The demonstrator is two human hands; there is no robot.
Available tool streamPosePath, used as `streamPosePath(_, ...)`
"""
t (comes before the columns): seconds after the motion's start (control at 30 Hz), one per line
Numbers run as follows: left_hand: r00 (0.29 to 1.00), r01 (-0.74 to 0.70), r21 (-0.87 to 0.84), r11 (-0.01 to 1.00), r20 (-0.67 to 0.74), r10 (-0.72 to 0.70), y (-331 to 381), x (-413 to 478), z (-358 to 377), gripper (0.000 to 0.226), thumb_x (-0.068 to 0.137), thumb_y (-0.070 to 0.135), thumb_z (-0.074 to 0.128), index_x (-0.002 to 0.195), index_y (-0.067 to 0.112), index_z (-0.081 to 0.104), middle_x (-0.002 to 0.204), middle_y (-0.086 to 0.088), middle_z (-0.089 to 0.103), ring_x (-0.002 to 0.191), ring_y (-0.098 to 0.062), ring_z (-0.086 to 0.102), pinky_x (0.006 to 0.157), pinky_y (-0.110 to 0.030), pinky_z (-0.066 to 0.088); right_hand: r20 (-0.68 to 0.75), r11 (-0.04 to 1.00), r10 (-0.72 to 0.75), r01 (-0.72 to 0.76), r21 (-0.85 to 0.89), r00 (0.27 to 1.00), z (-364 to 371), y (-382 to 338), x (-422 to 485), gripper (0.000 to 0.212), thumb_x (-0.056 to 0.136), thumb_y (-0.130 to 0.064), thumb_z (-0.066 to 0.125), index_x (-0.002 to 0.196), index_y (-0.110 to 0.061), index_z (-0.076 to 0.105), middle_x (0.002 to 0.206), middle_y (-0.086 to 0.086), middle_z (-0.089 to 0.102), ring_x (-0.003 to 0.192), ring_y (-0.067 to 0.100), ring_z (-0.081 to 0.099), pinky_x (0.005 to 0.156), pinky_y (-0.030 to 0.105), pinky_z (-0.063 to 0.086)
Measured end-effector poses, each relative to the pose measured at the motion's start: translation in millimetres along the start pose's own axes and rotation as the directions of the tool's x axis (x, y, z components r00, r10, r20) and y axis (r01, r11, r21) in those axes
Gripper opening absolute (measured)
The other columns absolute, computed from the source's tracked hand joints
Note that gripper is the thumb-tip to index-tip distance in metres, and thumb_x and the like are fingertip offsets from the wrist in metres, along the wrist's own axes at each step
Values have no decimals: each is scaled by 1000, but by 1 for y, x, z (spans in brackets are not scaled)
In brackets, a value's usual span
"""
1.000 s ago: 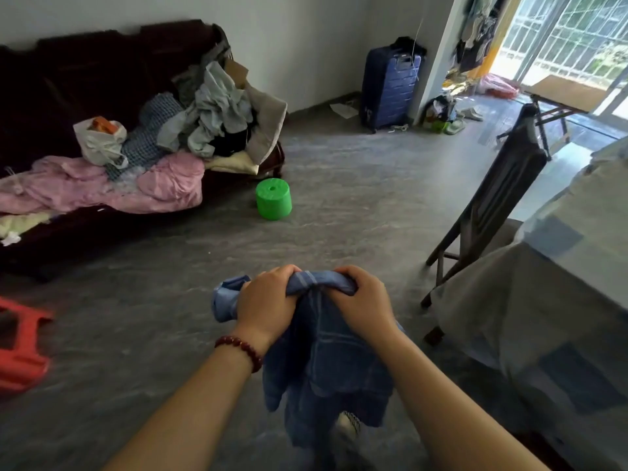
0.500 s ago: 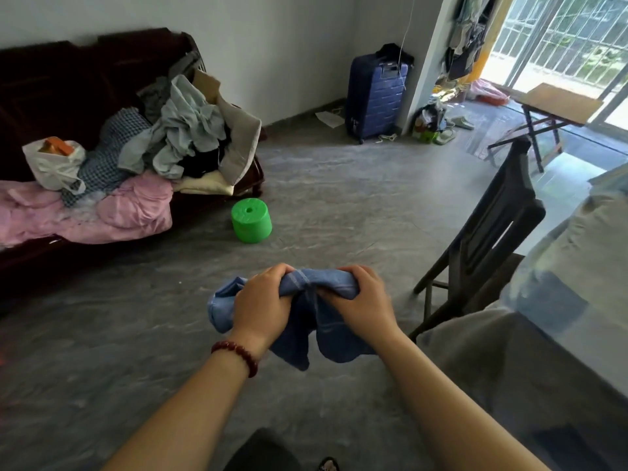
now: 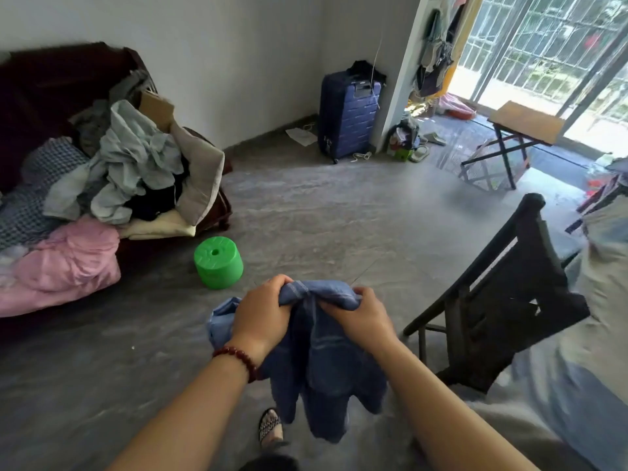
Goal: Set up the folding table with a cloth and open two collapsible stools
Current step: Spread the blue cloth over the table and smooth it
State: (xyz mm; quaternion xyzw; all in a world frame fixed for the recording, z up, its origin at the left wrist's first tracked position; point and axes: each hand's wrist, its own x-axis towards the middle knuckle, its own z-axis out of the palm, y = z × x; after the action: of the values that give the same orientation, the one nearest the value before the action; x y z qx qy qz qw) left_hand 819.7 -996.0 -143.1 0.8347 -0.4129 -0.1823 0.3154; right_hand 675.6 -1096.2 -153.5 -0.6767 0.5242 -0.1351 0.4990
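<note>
While hanging limp from both fists, blue cloth [image 3: 326,362] shows soft denim-like weave, stitched seams. Pose: left hand [image 3: 261,314], right hand [image 3: 360,317] side by side, fingers curled over bunched top edge. One green stool [image 3: 218,262], squat plastic cylinder, floor at 11 o'clock. One folding table [image 3: 525,122], flat wooden top, crossed dark legs, 2 o'clock, well apart.

Mid floor [image 3: 323,215] is open fwd, w/ a wide lane to the folding table [image 3: 525,122] by the glass door. L side is blocked by the sofa [image 3: 40,86] piled w/ clothes [image 3: 136,158]. The green stool [image 3: 218,262] sits on the floor near the sofa corner, ahead-left of L hand [image 3: 261,311]. R side is tight: dark chair [image 3: 503,300] near R hand [image 3: 360,317], covered table [image 3: 608,300] just beside it. Suitcase [image 3: 348,113] stands at far wall. Blue cloth [image 3: 326,368], gripped by both hands, hangs down in front.
</note>
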Motion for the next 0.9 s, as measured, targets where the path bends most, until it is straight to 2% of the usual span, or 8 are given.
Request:
streamPosePath(0.1,997,-66,11,998,36,65,6,59,-8,12,85,18,58,91,27,60,91,0,71,88,-26,65,76,-37,50,10,1000,10,-10,15,1000,-1,-24,48,42,76,-40,74,107,-18,55,89,-7,63,83,10,61,64,20,42)
streamPosePath(0.17,992,-116,34,993,56,114,10,93,-9,11,86,18,57,93,26,60,92,-2,70,88,-26,65,75,-36,50,9,998,-16,15,60,1000,-2,-38,72,31,78,-36,72,102,-21,60,83,-12,64,77,3,62,59,16,42)
streamPosePath(0.27,982,-172,31,985,89,169,18,135,-4,8,89,20,56,94,26,59,94,-2,68,87,-24,64,74,-34,49,25,991,-73,69,116,997,-6,-50,103,10,82,-26,71,88,-31,65,75,-16,67,72,-4,63,68,18,46)
streamPosePath(0.4,966,-228,6,974,127,225,38,182,17,12,86,22,51,90,32,58,89,3,67,88,-21,61,77,-40,51,28,995,-52,50,82,998,-23,-52,142,15,80,-26,72,89,-33,62,76,-16,66,73,-9,61,81,25,53)
streamPosePath(0.47,956,-251,-16,968,152,251,54,208,30,14,82,24,48,87,32,58,86,5,67,86,-19,62,78,-40,51,-32,989,-43,47,137,999,-39,-51,161,20,79,-20,73,81,-37,62,70,-18,67,69,-12,62,71,14,52)
streamPosePath(0.53,940,-293,1,956,186,287,72,238,43,14,82,22,50,88,32,58,87,6,67,86,-20,63,79,-40,51,-79,973,-16,34,229,997,-55,-51,185,23,80,-17,73,80,-37,64,67,-18,68,67,-10,62,65,10,48)
streamPosePath(0.7,920,-345,49,938,214,327,117,322,77,16,85,17,56,96,28,60,98,2,68,94,-22,63,83,-40,48,-127,933,17,31,359,992,-96,-60,268,21,82,-10,69,80,-30,66,72,-13,68,68,-5,60,69,16,49)
streamPosePath(0.9,896,-410,85,908,222,384,192,419,107,19,88,20,56,105,27,57,105,3,66,96,-22,62,83,-37,48,-165,905,5,66,419,986,-173,-82,363,12,86,-7,64,87,-19,68,79,-2,69,79,11,63,77,26,53)
